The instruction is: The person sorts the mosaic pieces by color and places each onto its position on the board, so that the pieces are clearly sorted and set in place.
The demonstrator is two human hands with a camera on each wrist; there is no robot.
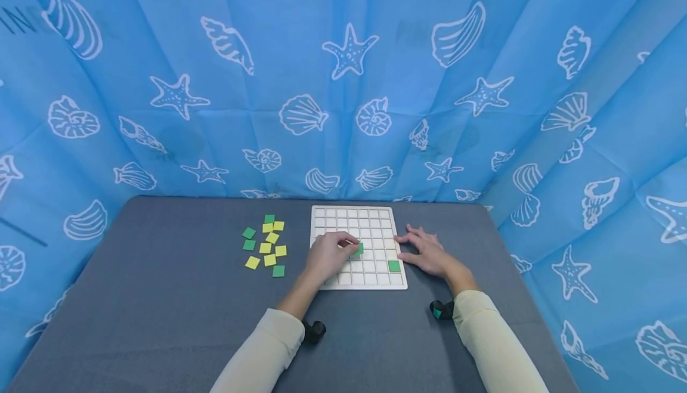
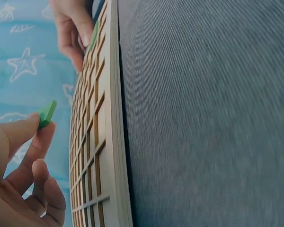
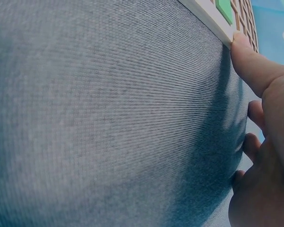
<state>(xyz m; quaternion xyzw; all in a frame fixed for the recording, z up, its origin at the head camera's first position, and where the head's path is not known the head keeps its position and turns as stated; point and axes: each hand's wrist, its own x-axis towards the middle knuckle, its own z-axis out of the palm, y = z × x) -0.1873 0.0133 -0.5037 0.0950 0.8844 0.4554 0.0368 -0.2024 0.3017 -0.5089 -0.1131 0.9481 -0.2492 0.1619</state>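
My left hand [image 1: 328,257] pinches a small green square tile [image 1: 358,250] between thumb and index finger over the middle of the white grid board [image 1: 365,288]. In the left wrist view this tile [image 2: 47,114] is held tilted, apart from the board [image 2: 114,142], and the other fingers curl loosely. A second green tile [image 1: 394,266] sits in a cell by the board's right edge. Beside that edge rests my right hand [image 1: 427,254], fingers spread and relaxed. Its thumb [image 3: 244,47] touches the rim near the green tile [image 3: 224,10] in the right wrist view.
Several loose yellow tiles [image 1: 272,238] and green tiles [image 1: 278,271] lie scattered left of the board on the grey tabletop [image 1: 188,297]. A blue curtain [image 1: 343,83] with shells and starfish hangs behind the table. Each wrist carries a black device [image 1: 315,331].
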